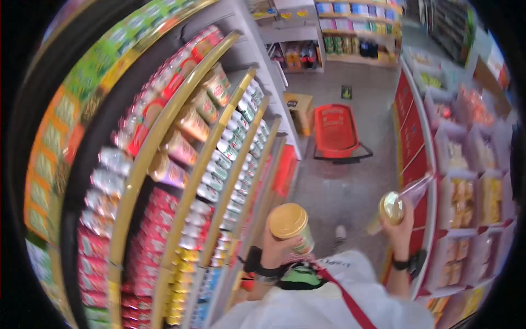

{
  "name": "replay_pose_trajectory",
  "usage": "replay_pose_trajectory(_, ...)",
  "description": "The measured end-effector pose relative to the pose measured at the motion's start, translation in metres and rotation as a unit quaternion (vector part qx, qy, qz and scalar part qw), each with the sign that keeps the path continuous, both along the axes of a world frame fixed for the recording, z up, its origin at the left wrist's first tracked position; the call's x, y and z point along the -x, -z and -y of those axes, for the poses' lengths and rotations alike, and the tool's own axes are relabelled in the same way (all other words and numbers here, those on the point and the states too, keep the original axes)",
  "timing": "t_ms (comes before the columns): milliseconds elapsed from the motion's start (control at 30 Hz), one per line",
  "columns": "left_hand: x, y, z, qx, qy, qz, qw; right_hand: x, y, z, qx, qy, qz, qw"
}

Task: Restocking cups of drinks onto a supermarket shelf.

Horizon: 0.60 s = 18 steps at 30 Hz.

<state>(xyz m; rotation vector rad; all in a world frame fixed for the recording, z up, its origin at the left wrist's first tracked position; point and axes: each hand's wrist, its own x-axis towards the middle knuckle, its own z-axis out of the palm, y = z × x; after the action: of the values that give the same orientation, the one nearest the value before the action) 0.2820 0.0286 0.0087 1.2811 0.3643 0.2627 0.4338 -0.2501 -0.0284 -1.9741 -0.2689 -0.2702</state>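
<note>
My left hand (273,251) is closed around a tub (289,221) with a round yellow-orange lid and a pale, partly green side. Its lid faces up, near the edge of the shelves on my left. On the other side of my body, my right hand (403,234) grips a can (392,206) with a shiny gold top. Blur hides the detail of its sides. A translucent pinkish sheet (416,188) shows just beyond this hand, beside the bin display; whether it touches the can I cannot tell. Both wrists wear dark bands.
Shelves with yellow front rails (189,219) run along my left, stocked with cans, cups (193,124) and red packs. A red shopping basket (335,131) sits on the aisle floor beside a cardboard box (299,112). Bins of packaged food (461,200) line the right side.
</note>
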Motion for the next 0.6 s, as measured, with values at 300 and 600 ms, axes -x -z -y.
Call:
replay_pose_trajectory(300, -0.079, -0.010, -0.026, 0.051, -0.126, 0.000, 0.991, -0.157, -0.055, -0.132, 0.002, -0.238, 0.098, 0.966)
replay_pose_trajectory(600, -0.119, -0.030, -0.091, 0.048, -0.238, 0.055, 0.969, -0.230, -0.082, -0.298, -0.097, -0.353, 0.123, 0.923)
